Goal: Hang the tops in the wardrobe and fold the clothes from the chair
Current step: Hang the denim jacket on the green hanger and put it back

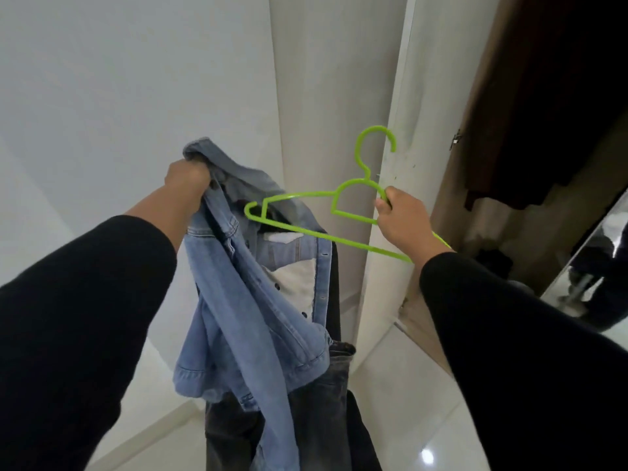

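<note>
Head view is showing the left hand clenching a denim jacket by its collar, hem hanging over dark trousers (cut off below). Right hand is gripping a green hanger, its far end hidden behind the wrist, beside the dim wardrobe.

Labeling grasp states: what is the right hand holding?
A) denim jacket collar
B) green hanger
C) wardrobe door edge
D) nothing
B: the right hand grips the green hanger near its shoulder, while the left hand holds up the denim jacket.
</note>
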Available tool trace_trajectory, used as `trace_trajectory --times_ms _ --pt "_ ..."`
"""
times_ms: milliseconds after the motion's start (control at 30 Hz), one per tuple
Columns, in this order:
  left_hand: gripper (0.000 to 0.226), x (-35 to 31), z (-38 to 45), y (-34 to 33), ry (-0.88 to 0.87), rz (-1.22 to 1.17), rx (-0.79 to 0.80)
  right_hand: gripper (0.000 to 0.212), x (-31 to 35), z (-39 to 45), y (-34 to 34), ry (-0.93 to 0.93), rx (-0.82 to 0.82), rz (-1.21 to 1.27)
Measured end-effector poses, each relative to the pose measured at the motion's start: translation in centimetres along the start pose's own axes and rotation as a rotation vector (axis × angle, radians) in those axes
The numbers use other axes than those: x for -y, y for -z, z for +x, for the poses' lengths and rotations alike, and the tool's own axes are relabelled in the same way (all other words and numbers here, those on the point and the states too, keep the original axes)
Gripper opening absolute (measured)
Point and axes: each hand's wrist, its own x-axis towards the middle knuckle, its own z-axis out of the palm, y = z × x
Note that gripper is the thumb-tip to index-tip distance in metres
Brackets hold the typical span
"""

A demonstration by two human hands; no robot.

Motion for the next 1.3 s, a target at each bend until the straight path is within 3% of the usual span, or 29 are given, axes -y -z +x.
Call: trace_trajectory --times_ms 133,433,567,733,867,1000,1133,1300 --pt "0.036 -1.0 -1.5 2.1 -0.016 -0.219 -0.015 0.022 3.7 -0.9 -1.3 0.024 0.010 0.046" --pt "0.034 -1.0 -4.5 6.8 -0.267 -0.309 0.069 0.018 10.7 -2.2 -4.8 0.058 0.044 0.237" --pt "0.028 -1.3 -5.4 10.9 -0.431 -0.182 0.112 0.020 12.8 -3.0 -5.2 0.055 0.015 0.395" --pt "0.017 -0.9 -6.2 16.3 -0.372 0.221 -0.206 0.025 15.1 -3.7 -4.1 0.054 -0.035 0.485" --pt "0.014 -1.2 -7.4 18.6 -0.266 0.399 -0.184 0.038 17.5 -4.7 -3.6 0.003 -0.065 0.507" --pt "0.023 -1.7 -8.6 19.1 -0.124 0.075 0.001 0.023 19.9 -5.6 -3.4 -0.138 -0.100 0.538" --pt "0.047 -1.3 -8.7 19.8 -0.003 -0.198 0.047 0.027 21.5 -5.9 -3.3 -0.207 -0.125 0.604" --pt "0.065 0.3 -6.9 21.6 -0.100 -0.247 -0.111 0.022 22.0 -6.0 -3.2 -0.072 -0.150 0.600"
